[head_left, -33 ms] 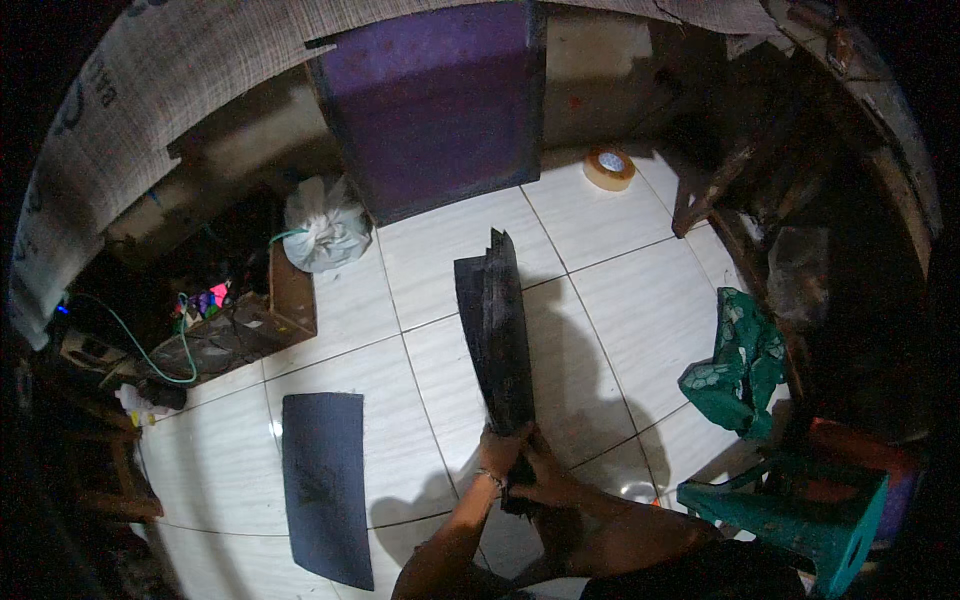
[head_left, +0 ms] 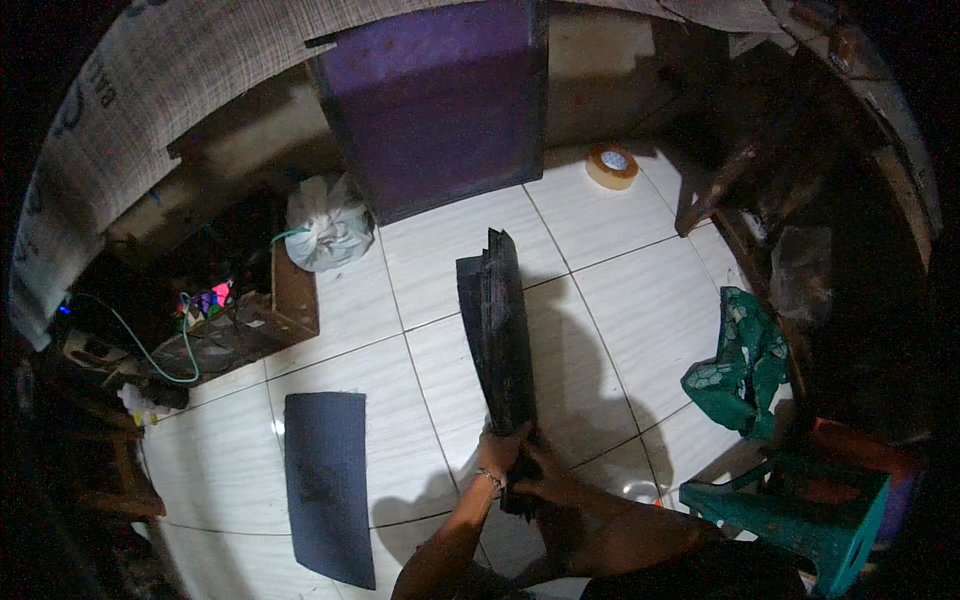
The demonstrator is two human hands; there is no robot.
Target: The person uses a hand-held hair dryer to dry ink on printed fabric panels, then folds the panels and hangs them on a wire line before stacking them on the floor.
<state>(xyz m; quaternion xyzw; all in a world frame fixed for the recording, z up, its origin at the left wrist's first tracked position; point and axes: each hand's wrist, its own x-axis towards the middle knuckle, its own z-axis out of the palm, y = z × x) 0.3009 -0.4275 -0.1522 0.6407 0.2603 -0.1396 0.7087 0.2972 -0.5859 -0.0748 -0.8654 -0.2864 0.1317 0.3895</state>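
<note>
A bundle of dark, stiff-looking sheets (head_left: pixel 505 330) stands on edge in front of me, its far ends uneven and one sheet splayed out to the left. Round its near end, my left hand (head_left: pixel 502 452) is closed, a bracelet on that wrist. Close against it, my right hand (head_left: pixel 543 477) grips the same end from the right; some of its fingers are hidden. Apart from the bundle, a single dark grey rectangular sheet (head_left: pixel 328 480) lies flat on the floor to the left.
White tiled floor (head_left: pixel 630 300) spreads around me. A tape roll (head_left: pixel 611 167), a tied white plastic bag (head_left: pixel 328 230) and a purple panel (head_left: pixel 430 110) are at the far side. Crumpled green cloth or plastic (head_left: pixel 740 365) and a green stool (head_left: pixel 800 510) are on the right; a wooden box (head_left: pixel 250 330) is left.
</note>
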